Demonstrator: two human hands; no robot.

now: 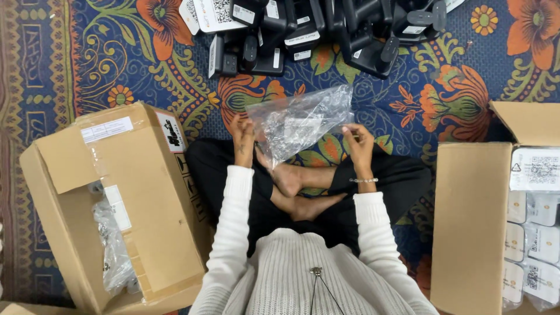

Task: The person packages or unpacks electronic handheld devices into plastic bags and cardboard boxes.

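Clear plastic bag held up centre, above crossed legs. Left hand pinches left edge, right hand pinches right edge, stretching it open (appears empty). Black devices heaped far; cardboard boxes left and right, within reach.

left hand raised, grip closed | right hand raised, fingers pinched

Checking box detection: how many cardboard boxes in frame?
2. One open cardboard box lies at the person's left, holding clear plastic bags. The other cardboard box sits at the right, flaps open, filled with white packets. More may lie beyond the frame.
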